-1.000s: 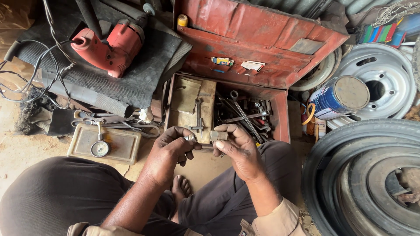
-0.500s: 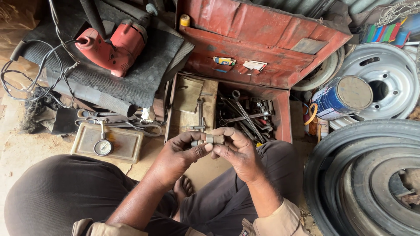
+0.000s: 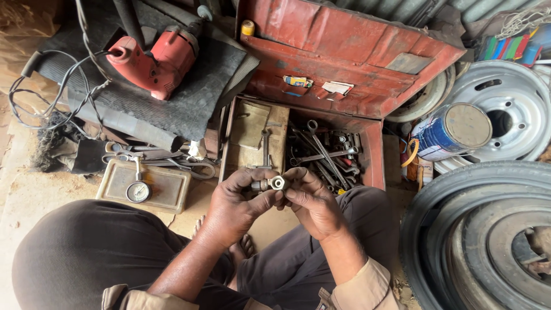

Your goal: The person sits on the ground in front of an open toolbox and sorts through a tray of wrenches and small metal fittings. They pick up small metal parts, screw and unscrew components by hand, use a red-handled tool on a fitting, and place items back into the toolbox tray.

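Your left hand (image 3: 235,204) and right hand (image 3: 313,201) meet over your lap, both closed on one small metal fitting (image 3: 271,183), fingertips pinching it from either side with its hex end facing up at you. It sits just in front of the near edge of the open red toolbox (image 3: 367,146), above the gap between your knees.

Room is tight. The toolbox blocks the way ahead, its raised lid (image 3: 344,51) leaning back. On your right, one tyre (image 3: 488,229) crowds your knee, with one grey wheel rim (image 3: 511,109) beyond it and one blue tin (image 3: 447,132) lying against that rim. On your left, one flat case with a round gauge (image 3: 138,191) rests on the ground beside your thigh; past it, one red power drill (image 3: 155,57) lies on a black mat (image 3: 189,97).

Inside the box the spanners (image 3: 321,152) lie heaped, too tangled to count.
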